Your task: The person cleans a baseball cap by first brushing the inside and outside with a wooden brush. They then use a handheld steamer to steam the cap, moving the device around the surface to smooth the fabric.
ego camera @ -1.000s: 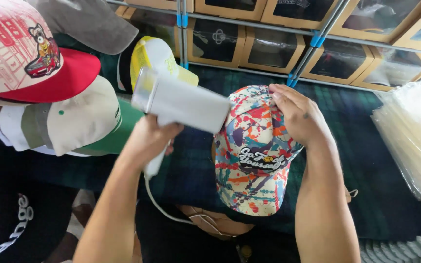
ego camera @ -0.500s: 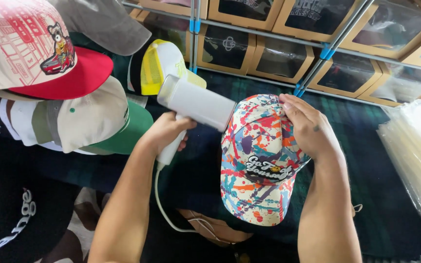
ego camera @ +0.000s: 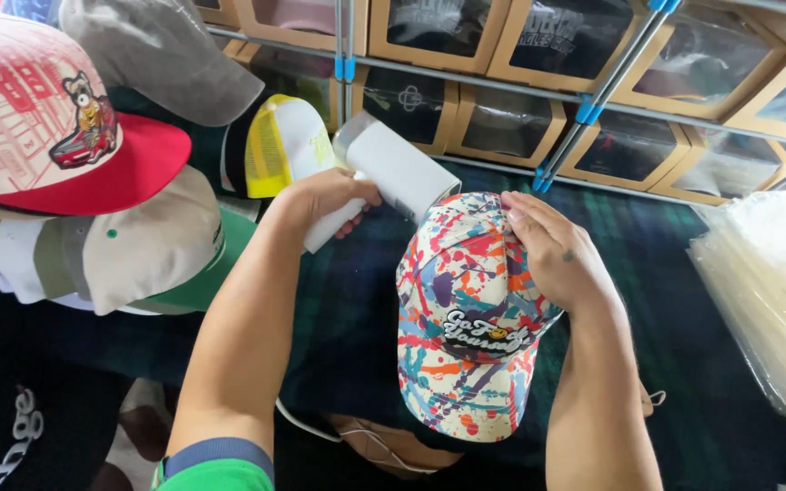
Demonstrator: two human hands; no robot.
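Your left hand [ego camera: 325,195] has its grip clenched around the handle of a white handheld steamer [ego camera: 391,173], whose broad barrel tilts up and to the right, its lower end almost touching the crown of the paint-splatter cap [ego camera: 470,314]. A thin white cord [ego camera: 307,425] runs from below your left arm towards you. Your right hand [ego camera: 552,250] lies flat over the top right of that cap, fingers spread on the crown, pressing rather than grasping. The cap sits on the dark plaid counter [ego camera: 675,300] right in front of you, brim pointing your way. To your left, a cream cap with a red brim [ego camera: 56,136], a beige-and-green cap [ego camera: 138,250] and a yellow mesh cap [ego camera: 279,145] lie stacked. A pile of clear plastic bags [ego camera: 775,291] rests at the right edge, and cardboard boxes with clear windows [ego camera: 511,114] line the back.
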